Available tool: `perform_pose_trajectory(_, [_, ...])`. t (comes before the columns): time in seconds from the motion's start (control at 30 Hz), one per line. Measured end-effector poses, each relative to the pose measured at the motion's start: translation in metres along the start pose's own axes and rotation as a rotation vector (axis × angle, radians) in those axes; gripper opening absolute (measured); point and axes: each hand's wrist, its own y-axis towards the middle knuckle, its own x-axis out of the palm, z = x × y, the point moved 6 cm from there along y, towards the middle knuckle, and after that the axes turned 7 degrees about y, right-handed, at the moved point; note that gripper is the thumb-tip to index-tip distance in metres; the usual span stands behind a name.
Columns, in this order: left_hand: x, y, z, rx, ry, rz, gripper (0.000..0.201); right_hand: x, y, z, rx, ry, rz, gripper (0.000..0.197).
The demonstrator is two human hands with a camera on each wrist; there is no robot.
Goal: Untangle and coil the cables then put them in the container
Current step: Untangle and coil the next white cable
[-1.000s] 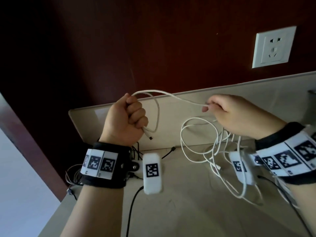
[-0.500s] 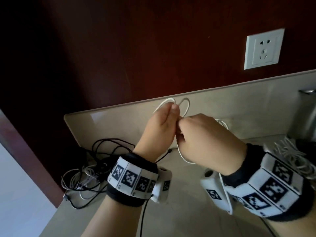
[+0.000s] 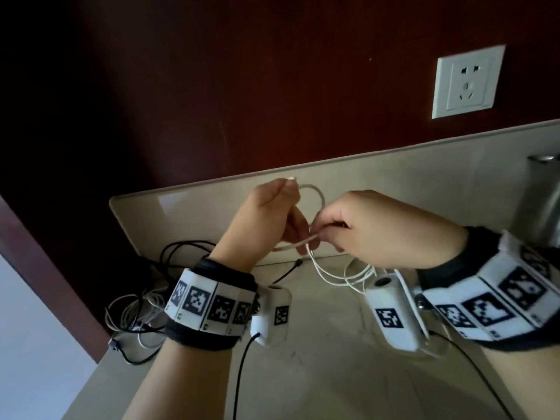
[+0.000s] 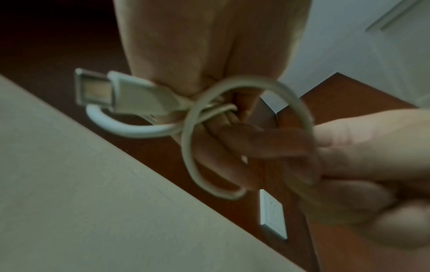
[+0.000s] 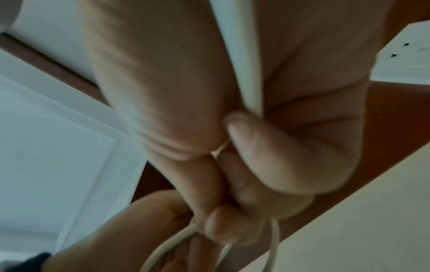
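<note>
A white cable [image 3: 315, 195] is being coiled above the bench [image 3: 333, 374]: 1 small loop is pinched with its plug in the left hand [image 3: 266, 219], while the right hand [image 3: 378, 225] pinches the next length. Its slack and a tangled heap [image 3: 136, 310] remain; no container is identifiable.

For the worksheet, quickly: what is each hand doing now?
Left hand: holds the white cable coil near its plug.
Right hand: pinches the same cable.

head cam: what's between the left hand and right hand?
Only the white cable: a small loop bridges the gap between the left hand and right hand, both pinching it. The left wrist view shows the loop too.
</note>
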Motion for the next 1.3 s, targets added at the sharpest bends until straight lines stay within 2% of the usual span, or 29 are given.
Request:
perform_pose_trajectory(0.13, [0.011,-0.002,-0.007,-0.064,0.151,-0.12,0.036,0.006,0.008,0.0,-0.027,0.097,0.091,0.021])
perform_pose_trajectory(0.2, [0.01,-0.003,-0.011,-0.133,0.083,-0.132,0.035,0.005,0.008,0.004,0.004,0.208,0.129,0.005])
perform_pose_trajectory(0.3, [-0.004,0.002,-0.016,-0.231,-0.105,0.002,0.034,-0.009,0.008,0.007,-0.009,0.207,0.164,0.019])
perform_pose_trajectory(0.47, [-0.027,0.005,-0.027,-0.244,-0.156,0.179,0.038,-0.055,0.002,0.031,-0.074,0.236,0.416,0.03])
perform_pose_trajectory(0.53, [-0.02,0.004,-0.023,-0.216,-0.164,0.091,0.041,-0.067,-0.001,0.039,-0.111,0.247,0.559,0.034])
perform_pose_trajectory(0.6, [0.002,-0.002,-0.014,-0.182,-0.099,-0.127,0.044,-0.075,-0.005,0.043,-0.149,0.218,0.733,0.038])
perform_pose_trajectory(0.67, [0.02,-0.008,-0.009,-0.139,0.17,-0.3,0.039,-0.077,-0.006,0.04,-0.186,0.159,0.809,0.039])
perform_pose_trajectory(0.73, [0.026,-0.01,-0.011,-0.101,0.479,-0.385,0.037,-0.078,-0.006,0.036,-0.22,0.134,0.811,0.04])
perform_pose_trajectory(0.8, [0.02,-0.006,-0.017,-0.108,0.531,-0.362,0.037,-0.079,-0.009,0.032,-0.251,0.113,0.809,0.039])
perform_pose_trajectory(0.9, [-0.001,0.004,-0.026,-0.227,0.227,-0.088,0.037,-0.072,-0.009,0.021,-0.257,0.08,0.698,0.036])
perform_pose_trajectory(1.0, [-0.019,0.01,-0.032,-0.279,-0.049,0.147,0.038,-0.051,-0.005,0.007,-0.16,0.065,0.386,0.034])
perform_pose_trajectory(1.1, [-0.033,0.01,-0.036,-0.283,-0.287,0.268,0.037,-0.02,-0.006,0.01,-0.003,0.032,0.056,0.028])
perform_pose_trajectory(1.17, [-0.032,0.01,-0.038,-0.277,-0.396,0.215,0.039,-0.012,-0.005,0.01,-0.001,0.072,0.04,0.021])
perform_pose_trajectory(1.3, [-0.013,0.007,-0.032,-0.275,-0.547,-0.08,0.04,-0.016,0.001,0.014,-0.04,-0.073,0.227,0.029])
